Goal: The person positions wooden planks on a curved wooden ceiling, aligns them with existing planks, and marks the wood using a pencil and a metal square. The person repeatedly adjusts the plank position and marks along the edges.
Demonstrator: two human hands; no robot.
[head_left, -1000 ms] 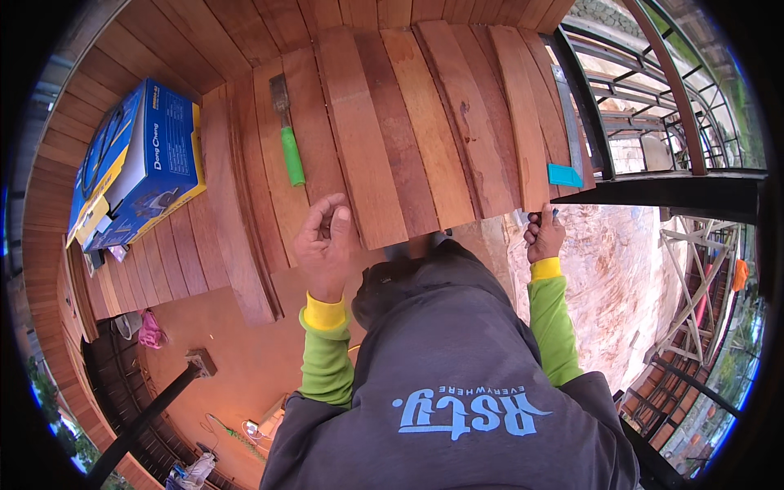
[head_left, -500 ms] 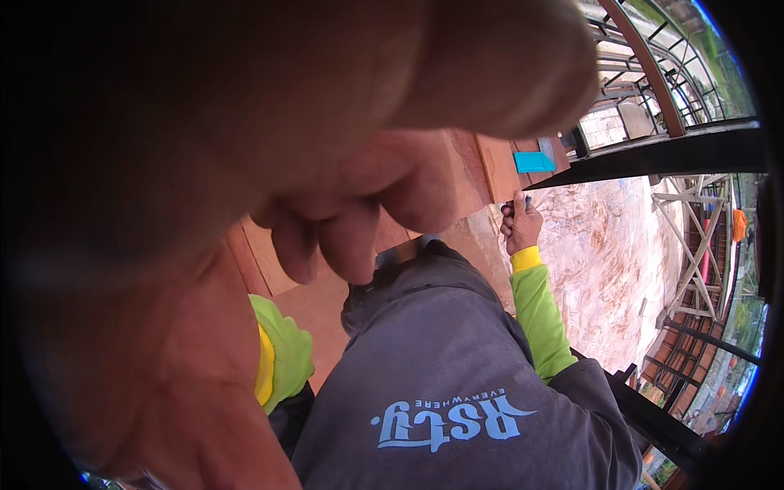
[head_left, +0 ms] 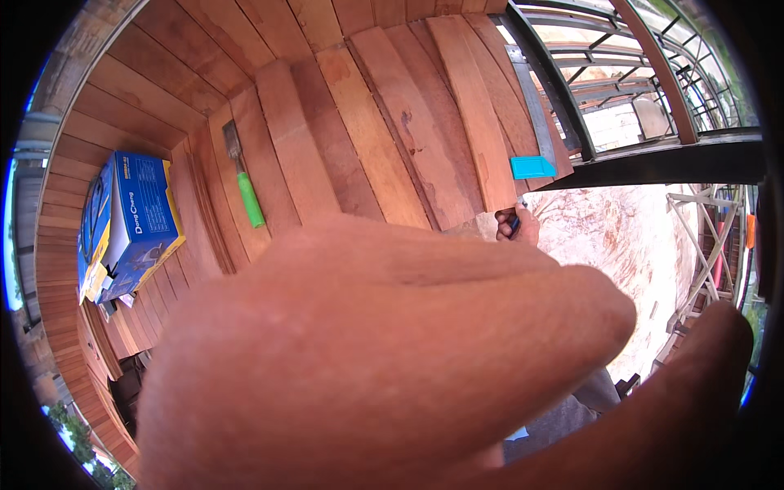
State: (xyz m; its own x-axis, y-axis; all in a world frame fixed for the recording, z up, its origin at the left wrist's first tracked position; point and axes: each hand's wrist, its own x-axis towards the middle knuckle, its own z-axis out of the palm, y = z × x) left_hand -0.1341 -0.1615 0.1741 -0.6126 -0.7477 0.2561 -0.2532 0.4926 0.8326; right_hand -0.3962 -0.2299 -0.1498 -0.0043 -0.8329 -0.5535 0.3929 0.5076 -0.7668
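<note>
My left hand (head_left: 384, 351) looms large and blurred, very close to the camera, and covers the lower middle of the picture. Its fingers are apart and nothing shows in them, though the palm side is partly hidden. Further off, my right hand (head_left: 527, 226) is closed on a slim dark-blue thing, like a pen (head_left: 514, 224), at the end of a reddish wooden board (head_left: 478, 122). Beside that hand, a try square (head_left: 532, 167) with a teal handle and metal blade lies across the boards.
Reddish boards (head_left: 359, 106) lie side by side. A green-handled chisel (head_left: 248, 196) rests on them. Further left stands an open blue-and-yellow cardboard box (head_left: 147, 204). A dark metal beam (head_left: 653, 159) runs to the right, above pale ground (head_left: 588, 245).
My left hand has swung from the upper left down across the lower middle, uncovering the boards, chisel and box. My right hand stays by the board's end.
</note>
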